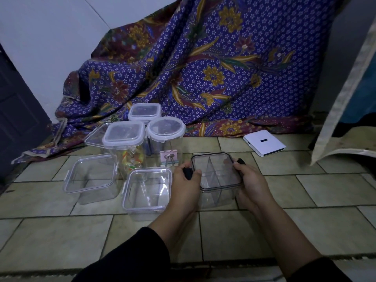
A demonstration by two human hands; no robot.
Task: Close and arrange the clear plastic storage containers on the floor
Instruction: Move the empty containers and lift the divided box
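In the head view, just right of the frame centre, a clear divided container (216, 180) stands on the tiled floor (305, 222) with a dark-rimmed lid (215, 169) on top. The left hand (186, 181) grasps its left side and the right hand (251, 180) grasps its right side, both with curled fingers at the black clips. Just left of it stands a low container (147, 192), and behind that are tall jars (124, 139). A white box (264, 142) lies at the right, near the patterned cloth (203, 68).
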